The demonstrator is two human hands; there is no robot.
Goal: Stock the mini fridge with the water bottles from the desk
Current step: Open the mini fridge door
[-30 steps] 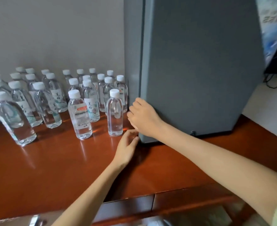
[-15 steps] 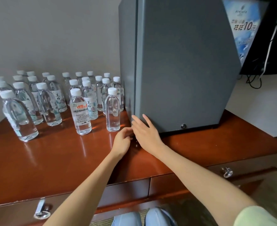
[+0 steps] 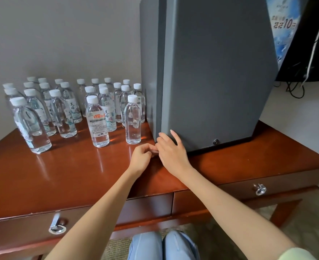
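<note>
The grey mini fridge (image 3: pixel 211 72) stands on the wooden desk (image 3: pixel 70 175) with its door closed. Several clear water bottles with white caps (image 3: pixel 96 121) stand in a cluster to its left, and the nearest bottle (image 3: pixel 133 121) is just beside the fridge. Both hands meet at the door's lower left corner. My right hand (image 3: pixel 170 151) lies on the door face, with fingers hooked at the door's left edge. My left hand (image 3: pixel 141 158) is curled just below that corner, and its fingertips are hidden behind the right hand.
A drawer with a ring pull (image 3: pixel 57 228) sits under the desk at left, and another drawer with its pull (image 3: pixel 260 189) at right. A dark screen with cables (image 3: pixel 308 53) hangs behind the fridge at right. My knees (image 3: pixel 162 246) are below the desk's front edge.
The view has pulled back and up. My right hand slid down the door's left edge to the bottom corner and now touches my left hand. The door stays closed.
</note>
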